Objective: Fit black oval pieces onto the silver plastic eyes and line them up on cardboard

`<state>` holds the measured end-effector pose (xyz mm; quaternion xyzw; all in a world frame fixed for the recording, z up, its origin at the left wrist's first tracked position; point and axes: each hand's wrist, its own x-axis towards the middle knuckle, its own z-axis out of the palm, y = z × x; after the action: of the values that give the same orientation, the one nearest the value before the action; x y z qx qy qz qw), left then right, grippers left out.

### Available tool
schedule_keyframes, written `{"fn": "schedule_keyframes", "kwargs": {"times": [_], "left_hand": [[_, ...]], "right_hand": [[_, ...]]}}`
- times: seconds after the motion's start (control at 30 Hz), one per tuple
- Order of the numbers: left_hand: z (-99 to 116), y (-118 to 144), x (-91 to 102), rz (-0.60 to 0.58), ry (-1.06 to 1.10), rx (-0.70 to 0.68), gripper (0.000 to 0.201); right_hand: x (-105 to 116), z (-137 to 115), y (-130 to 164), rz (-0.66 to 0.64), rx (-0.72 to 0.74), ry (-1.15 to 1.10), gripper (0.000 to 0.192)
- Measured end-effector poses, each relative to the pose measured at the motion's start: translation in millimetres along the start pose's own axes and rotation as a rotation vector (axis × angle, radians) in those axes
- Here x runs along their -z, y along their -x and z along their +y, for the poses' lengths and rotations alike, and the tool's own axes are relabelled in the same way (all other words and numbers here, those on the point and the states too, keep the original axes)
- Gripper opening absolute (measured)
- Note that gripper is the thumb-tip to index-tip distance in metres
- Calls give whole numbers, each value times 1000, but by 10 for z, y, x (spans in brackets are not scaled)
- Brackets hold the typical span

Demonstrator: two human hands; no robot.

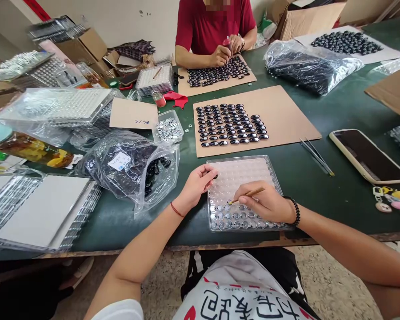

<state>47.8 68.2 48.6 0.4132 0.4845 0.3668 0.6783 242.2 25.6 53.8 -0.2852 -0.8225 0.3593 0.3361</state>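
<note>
A clear plastic tray [240,165] lies in front of me, its near rows filled with small round silvery pieces. Over its left side, my left hand [200,181] pinches a small black piece [215,176] between thumb and fingertips. My right hand [265,202] grips a thin brown stick [254,192] like a pen, its yellowish tip down at the tray near the filled rows. Beyond the tray, a cardboard sheet [286,120] bears rows of shiny black oval pieces [231,124].
Left of the tray lies a clear bag [126,164] of black pieces, with a plastic box [169,129] of metal discs behind it. Tweezers [316,156] and a phone [368,155] lie to the right. Across the table a person [216,35] in red works over another board [216,73].
</note>
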Motion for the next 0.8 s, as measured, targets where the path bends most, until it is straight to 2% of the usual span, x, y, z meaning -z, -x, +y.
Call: {"fn": "schedule_keyframes", "kwargs": {"times": [0.1,0.17,0.3,0.47,0.6,0.7,0.8], "left_hand": [[10,28,-4,-10,-169,-67,25],[35,81,-22,-48,-341,-149,19],[63,206,-81,-71,-616,-294,25],[16,220,-103,-45,-676,-335,27],[-33,187,-66,-71,-729,-415,27],[-81,204,-43,-97,-756,-448,28],[-119,211,-25,-138,-773,-420,30]], "right_hand": [[3,28,1,122,14,23,19],[2,53,-5,187,42,108,17],[-5,80,-13,233,73,285,16],[-28,62,3,193,124,330,14],[-39,36,16,177,135,309,14],[-50,14,42,191,137,272,23],[-55,48,93,207,145,291,33]]}}
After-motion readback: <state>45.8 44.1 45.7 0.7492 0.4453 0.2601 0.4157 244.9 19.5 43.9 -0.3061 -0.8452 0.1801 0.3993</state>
